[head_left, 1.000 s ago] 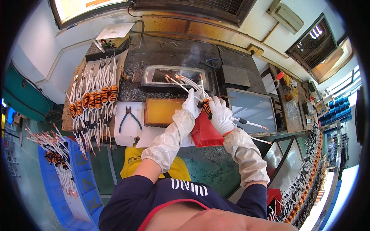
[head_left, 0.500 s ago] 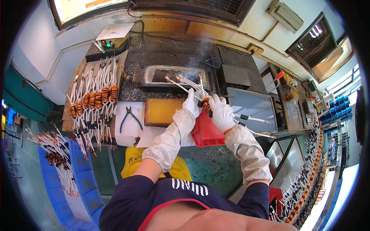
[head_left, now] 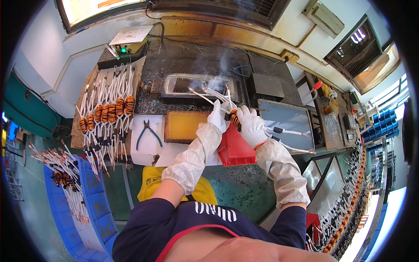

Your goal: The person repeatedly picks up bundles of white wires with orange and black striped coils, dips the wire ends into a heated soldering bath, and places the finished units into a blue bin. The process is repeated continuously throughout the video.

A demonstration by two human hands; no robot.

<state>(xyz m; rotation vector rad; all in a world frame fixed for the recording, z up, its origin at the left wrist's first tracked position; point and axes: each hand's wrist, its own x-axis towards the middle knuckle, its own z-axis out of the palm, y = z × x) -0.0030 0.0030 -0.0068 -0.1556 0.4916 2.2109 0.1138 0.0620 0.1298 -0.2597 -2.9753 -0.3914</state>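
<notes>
Between my gloved hands is a coil [head_left: 234, 118] wound with orange and black wire, its leads sleeved in white. My left hand [head_left: 217, 117] is closed around the white leads beside the coil. My right hand [head_left: 251, 127] grips the coil from the right side. Several leads [head_left: 210, 93] point away from me, their bare copper ends over the near part of a rectangular metal pot [head_left: 168, 87], where smoke rises. Whether the tips touch the pot's contents cannot be made out. Two other leads [head_left: 290, 132] stick out to the right. Just below the hands stands a red plastic container [head_left: 235, 148].
Left of the red container are a tray of amber material [head_left: 187, 125] and pliers [head_left: 149, 133]. More coils [head_left: 112, 112] lie in a row at the bench's left. A blue crate [head_left: 94, 192] of coils stands lower left. A grey-topped tray [head_left: 286, 120] is at right.
The smoke over the pot has thickened and spread. My hands and the coil have barely moved; the right-pointing leads have shifted slightly to the right.
</notes>
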